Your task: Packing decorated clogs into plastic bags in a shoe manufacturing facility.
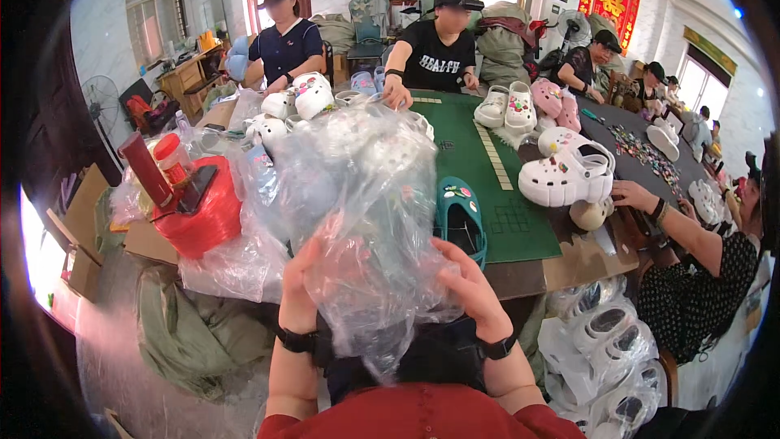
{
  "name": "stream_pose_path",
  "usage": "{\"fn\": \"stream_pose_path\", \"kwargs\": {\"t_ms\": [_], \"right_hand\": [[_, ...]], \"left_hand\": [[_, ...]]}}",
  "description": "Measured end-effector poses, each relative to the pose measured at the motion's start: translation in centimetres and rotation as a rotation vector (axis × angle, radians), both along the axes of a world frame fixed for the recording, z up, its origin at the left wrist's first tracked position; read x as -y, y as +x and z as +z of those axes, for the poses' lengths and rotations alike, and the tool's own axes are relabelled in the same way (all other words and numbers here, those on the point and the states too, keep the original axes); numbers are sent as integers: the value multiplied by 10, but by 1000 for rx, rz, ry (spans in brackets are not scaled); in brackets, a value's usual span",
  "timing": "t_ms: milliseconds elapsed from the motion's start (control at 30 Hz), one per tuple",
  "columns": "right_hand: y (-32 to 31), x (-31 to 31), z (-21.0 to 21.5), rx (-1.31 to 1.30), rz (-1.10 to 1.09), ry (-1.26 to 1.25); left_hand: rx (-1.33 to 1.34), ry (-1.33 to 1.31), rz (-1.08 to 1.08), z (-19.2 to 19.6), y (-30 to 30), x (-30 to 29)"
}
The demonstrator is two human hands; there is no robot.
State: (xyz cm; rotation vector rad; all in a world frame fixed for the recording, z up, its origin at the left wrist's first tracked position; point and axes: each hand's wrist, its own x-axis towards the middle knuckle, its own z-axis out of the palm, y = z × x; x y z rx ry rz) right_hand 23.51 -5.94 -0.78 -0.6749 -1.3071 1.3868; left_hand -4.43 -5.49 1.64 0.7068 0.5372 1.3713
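A clear plastic bag (366, 219) is held up over the near bench (569, 264) edge, gripped by the left hand (299, 286) at eight o'clock and the right hand (467, 289) at four. The step looks like opening it; next likely calls for the teal clog (461, 218) at two o'clock.

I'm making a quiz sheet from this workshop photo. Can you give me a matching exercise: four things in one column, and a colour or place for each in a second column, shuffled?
Things
1. clear bag
2. teal clog
3. basket
4. white clogs

Colour or place
A. red, on the person's left
B. held up in both hands
C. on the green mat, just behind the right hand
D. on the table's right side, studded with charms

Pairs: 1-B, 2-C, 3-A, 4-D

The left hand and right hand both grip the bag from below.
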Motion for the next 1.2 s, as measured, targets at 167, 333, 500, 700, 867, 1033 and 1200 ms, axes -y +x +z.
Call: {"fn": "stream_pose_path", "kwargs": {"t_ms": [167,333,500,700,867,1033,1200], "right_hand": [[-9,-18,-11,14,-346,-102],[-2,-36,-36,257,-608,69],[-6,-34,-31,341,-561,82],[11,-27,-27,54,-496,59],[13,-48,-9,710,-765,212],[-12,-91,-22,1464,-703,228],[7,-100,-39,1262,-770,249]], "left_hand": [[-211,26,141,-76,-62,-73],[-844,162,690,-60,-40,-57],[-1553,754,247,-12,25,6],[-1302,623,303,-66,10,-17],[-835,221,587,-51,-6,-25],[-758,253,659,-42,-3,-30],[-760,301,678,-36,12,-33]]}}
